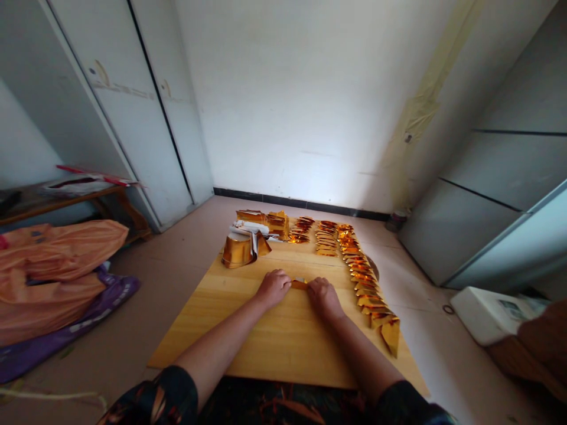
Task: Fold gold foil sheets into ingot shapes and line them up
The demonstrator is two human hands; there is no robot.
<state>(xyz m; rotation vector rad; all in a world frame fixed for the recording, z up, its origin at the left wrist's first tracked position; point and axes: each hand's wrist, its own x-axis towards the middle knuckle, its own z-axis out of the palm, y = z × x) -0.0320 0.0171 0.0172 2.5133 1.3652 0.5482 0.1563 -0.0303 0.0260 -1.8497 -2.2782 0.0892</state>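
Note:
Between my hands, at the middle of the wooden table (212, 330), lies a small piece of gold foil paper (299, 284) with a pale patch on top. My left hand (274, 287) is closed on its left end, fingers curled. On the other end my right hand (325, 296) is closed the same way. To the right runs a long row of folded gold paper pieces (365, 283), overlapping one another. Two shorter rows of folded gold pieces (326, 238) stand at the far side. A curved stack of gold paper sheets (238, 251) sits at the far left.
More gold and white paper bundles (254, 223) lie at the table's far edge. On the floor at left is an orange and purple bag (57, 277). A white box (491, 316) stands at right. A grey cabinet (491, 171) and a white wall (301, 106) border the space.

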